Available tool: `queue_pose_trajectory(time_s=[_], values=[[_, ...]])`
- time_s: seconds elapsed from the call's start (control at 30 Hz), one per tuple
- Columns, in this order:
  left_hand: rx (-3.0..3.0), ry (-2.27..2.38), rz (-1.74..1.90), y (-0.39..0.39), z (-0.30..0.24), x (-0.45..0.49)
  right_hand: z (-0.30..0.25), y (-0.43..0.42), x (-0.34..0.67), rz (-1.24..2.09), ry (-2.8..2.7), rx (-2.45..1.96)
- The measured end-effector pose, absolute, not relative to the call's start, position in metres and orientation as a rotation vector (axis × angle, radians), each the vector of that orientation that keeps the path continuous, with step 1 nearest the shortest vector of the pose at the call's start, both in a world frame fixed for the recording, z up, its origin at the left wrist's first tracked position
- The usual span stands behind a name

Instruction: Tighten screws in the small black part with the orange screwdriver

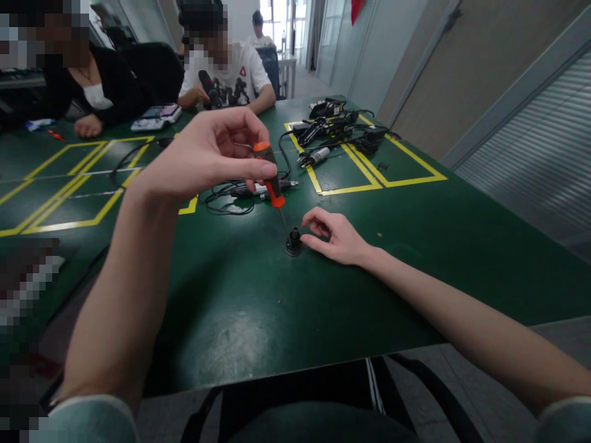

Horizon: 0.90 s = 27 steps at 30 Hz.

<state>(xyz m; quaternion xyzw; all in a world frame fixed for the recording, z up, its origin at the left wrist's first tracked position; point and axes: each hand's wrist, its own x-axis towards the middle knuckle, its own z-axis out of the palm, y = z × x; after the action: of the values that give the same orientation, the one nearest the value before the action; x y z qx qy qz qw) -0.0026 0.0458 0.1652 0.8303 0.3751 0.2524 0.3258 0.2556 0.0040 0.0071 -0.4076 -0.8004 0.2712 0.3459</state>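
Observation:
My left hand [217,154] is closed around the orange and black handle of a screwdriver [276,192]. The thin shaft points down, and its tip reaches a small round black part [294,243] with a short upright post, standing on the green table [323,307]. Whether the tip sits in a screw is too small to tell. At the part's right side is my right hand [336,237], fingers curled and thumb apart from them. Its thumb tip lies right beside the part; I cannot tell if it touches.
Beyond my left hand lie pen-shaped tools with a cable [249,189]. A heap of black cables and tools [339,126] is farther back, over yellow tape outlines [351,189]. Two people sit across the table; one person's hand holds a dark tool [210,89].

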Motion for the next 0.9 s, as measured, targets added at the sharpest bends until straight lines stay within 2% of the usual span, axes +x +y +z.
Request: queue_pose_trajectory(time_s=[0.27, 0.43, 0.9], values=[[2.119, 0.931, 0.834, 0.049, 0.159, 0.002, 0.004, 0.007, 0.260, 0.767, -2.108, -0.958], [2.151, 0.758, 0.796, 0.055, 0.154, -0.003, 0.005, 0.008, 0.261, 0.745, -2.114, -0.958], [2.407, 0.777, 0.863, 0.035, 0.158, 0.017, 0.003, 0.009, 0.264, 0.723, -2.135, -0.973]])
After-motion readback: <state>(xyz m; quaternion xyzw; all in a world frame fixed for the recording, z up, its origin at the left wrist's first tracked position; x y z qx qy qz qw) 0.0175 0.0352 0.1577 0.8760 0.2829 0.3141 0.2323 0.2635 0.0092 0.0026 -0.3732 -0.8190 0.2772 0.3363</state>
